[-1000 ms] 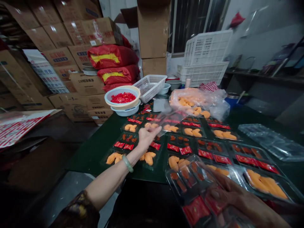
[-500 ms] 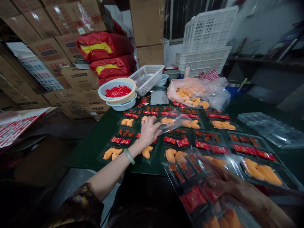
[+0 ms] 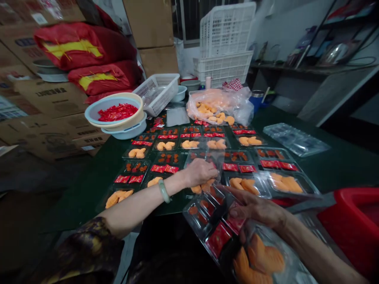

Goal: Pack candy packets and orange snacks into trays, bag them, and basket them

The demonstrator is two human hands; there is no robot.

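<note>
My left hand (image 3: pixel 200 172), with a green bangle at the wrist, is closed on a clear plastic lid (image 3: pixel 207 157) that it presses down over a filled tray in the middle of the green table (image 3: pixel 89 193). My right hand (image 3: pixel 257 208) grips a closed clear tray (image 3: pixel 225 232) near the table's front edge; the tray holds orange pieces, red sachets and small dark red bits. Rows of open trays (image 3: pixel 166 157) with the same filling cover the table.
A bowl of red sachets (image 3: pixel 115 112) stands at the back left, a white basket (image 3: pixel 158 91) behind it. A plastic bag of orange pieces (image 3: pixel 217 106) lies at the back. Clear lids (image 3: pixel 294 139) are stacked at right. A red bin (image 3: pixel 353 225) sits at the lower right.
My left hand drew the clear lid back from the far trays and set it on a nearer tray. My right hand pulled its closed tray toward me. The view swung left.
</note>
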